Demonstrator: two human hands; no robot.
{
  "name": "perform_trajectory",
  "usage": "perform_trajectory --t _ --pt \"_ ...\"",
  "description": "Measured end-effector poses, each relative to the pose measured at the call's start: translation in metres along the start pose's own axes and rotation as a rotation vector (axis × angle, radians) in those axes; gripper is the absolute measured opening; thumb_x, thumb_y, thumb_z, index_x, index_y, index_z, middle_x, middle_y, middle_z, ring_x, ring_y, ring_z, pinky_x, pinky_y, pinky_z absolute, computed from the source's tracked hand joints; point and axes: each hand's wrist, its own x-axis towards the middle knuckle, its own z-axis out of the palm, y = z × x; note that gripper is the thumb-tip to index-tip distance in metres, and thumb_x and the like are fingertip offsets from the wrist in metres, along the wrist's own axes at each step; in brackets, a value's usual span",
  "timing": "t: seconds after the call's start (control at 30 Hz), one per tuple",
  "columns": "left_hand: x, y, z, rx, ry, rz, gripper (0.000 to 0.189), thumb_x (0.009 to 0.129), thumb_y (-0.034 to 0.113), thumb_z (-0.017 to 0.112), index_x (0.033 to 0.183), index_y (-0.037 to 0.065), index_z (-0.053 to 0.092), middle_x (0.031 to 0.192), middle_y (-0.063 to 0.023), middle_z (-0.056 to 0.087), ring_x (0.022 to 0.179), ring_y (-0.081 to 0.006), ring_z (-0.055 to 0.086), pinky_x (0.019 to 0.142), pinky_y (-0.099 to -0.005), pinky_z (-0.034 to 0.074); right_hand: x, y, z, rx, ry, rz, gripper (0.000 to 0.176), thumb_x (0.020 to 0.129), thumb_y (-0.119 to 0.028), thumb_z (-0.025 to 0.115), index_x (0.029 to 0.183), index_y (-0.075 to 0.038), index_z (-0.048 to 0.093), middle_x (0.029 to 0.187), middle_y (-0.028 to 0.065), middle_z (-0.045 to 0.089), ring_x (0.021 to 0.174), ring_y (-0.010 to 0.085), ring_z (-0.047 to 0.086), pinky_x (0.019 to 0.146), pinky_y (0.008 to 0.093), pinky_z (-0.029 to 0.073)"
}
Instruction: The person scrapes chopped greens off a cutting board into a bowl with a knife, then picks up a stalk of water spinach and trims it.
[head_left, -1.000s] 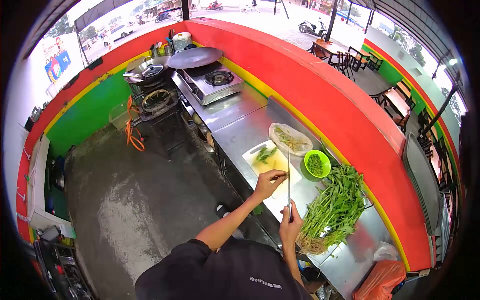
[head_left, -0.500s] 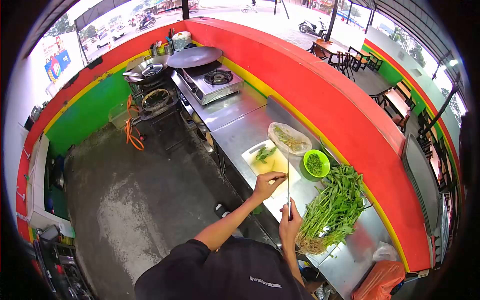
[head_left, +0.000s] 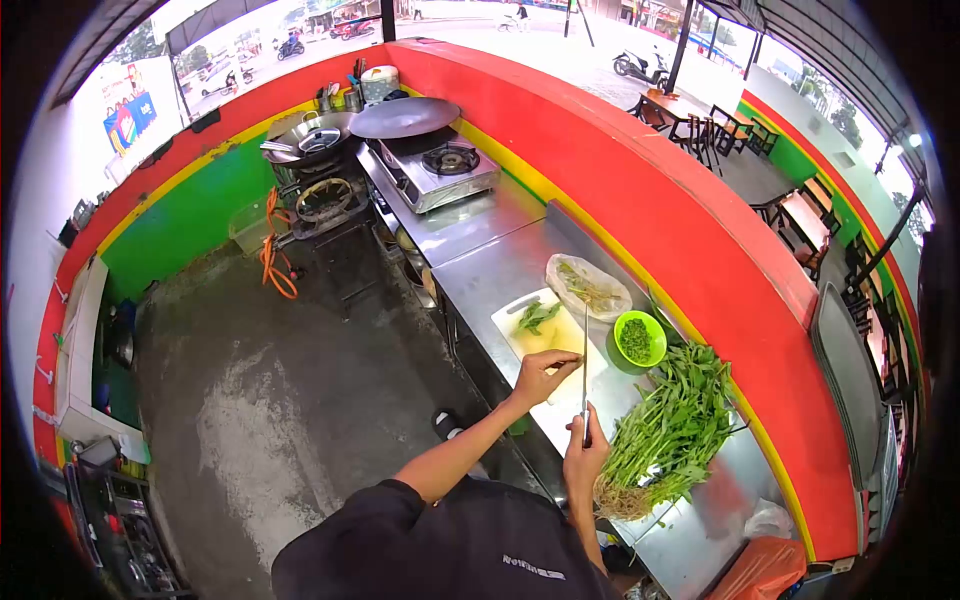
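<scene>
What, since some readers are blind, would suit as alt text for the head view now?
A person's right hand holds a knife over a cutting board, the left hand close to it. Around them on a steel counter are a bunch of greens, a bowl of chopped greens and a clear bag.

The place appears to be the kitchen of an open-sided eatery. A metal counter (head_left: 500, 260) runs along a low painted wall (head_left: 620, 170), carrying a gas stove (head_left: 450, 187), a chopping board (head_left: 515, 325) and a heap of leafy greens (head_left: 670, 420); a broad dark pan (head_left: 405, 117) sits by the stove. Beyond the wall, wooden tables (head_left: 805, 222) and chairs (head_left: 733, 128) stand under a roof, and a motorbike (head_left: 640, 68) is parked outside.
</scene>
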Motion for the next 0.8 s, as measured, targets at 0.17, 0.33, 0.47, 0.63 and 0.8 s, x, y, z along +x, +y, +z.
perform_trajectory --t 0.17,0.33,0.47,0.63,0.8 --pt "0.0018 -0.0022 0.0014 -0.005 0.005 -0.01 0.017 0.086 0.004 0.072 0.103 0.0 0.074 0.099 -0.0116 0.074 0.087 -0.0166 0.071 0.078 -0.0292 0.058 0.0015 0.0012 -0.0011 0.001 -0.018 0.01 0.038 0.098 -0.014 0.058 0.132 0.004 0.058 0.076 0.0097 0.066 0.069 0.0098 0.058 0.062 0.0274 0.046" --pt "0.0019 0.0008 0.0015 -0.009 -0.006 0.007 0.017 0.087 0.004 0.072 0.103 -0.001 0.074 0.098 -0.0115 0.074 0.086 -0.016 0.071 0.078 -0.029 0.058 0.0023 0.0012 -0.0017 0.02 -0.016 -0.004 0.038 0.098 -0.014 0.058 0.132 0.004 0.057 0.076 0.0095 0.066 0.069 0.0101 0.058 0.062 0.0277 0.046" --pt "0.0008 0.0007 0.0015 -0.016 -0.006 0.017 0.017 0.087 0.004 0.072 0.103 -0.001 0.073 0.098 -0.0112 0.074 0.085 -0.0152 0.071 0.078 -0.0287 0.058 0.0013 0.0016 -0.0022 0.006 -0.015 0.002 0.038 0.098 -0.014 0.058 0.132 0.005 0.057 0.077 0.0104 0.067 0.071 0.0108 0.06 0.064 0.0284 0.047" --pt "0.0006 0.0043 0.0011 -0.009 -0.003 0.008 0.017 0.087 0.004 0.072 0.103 -0.001 0.073 0.097 -0.0112 0.074 0.085 -0.0154 0.071 0.077 -0.0285 0.058 0.0007 0.0016 -0.0031 0.022 -0.018 -0.007 0.038 0.098 -0.014 0.058 0.131 0.005 0.057 0.078 0.0123 0.068 0.073 0.0118 0.063 0.067 0.0294 0.049" --pt "0.0005 0.0015 0.002 0.009 0.014 0.02 0.017 0.087 0.005 0.072 0.102 -0.001 0.073 0.097 -0.011 0.074 0.085 -0.0154 0.071 0.077 -0.0285 0.058 0.0002 0.0029 -0.0028 0.007 -0.015 -0.008 0.038 0.098 -0.014 0.058 0.131 0.006 0.057 0.078 0.013 0.068 0.074 0.013 0.064 0.068 0.0303 0.05"
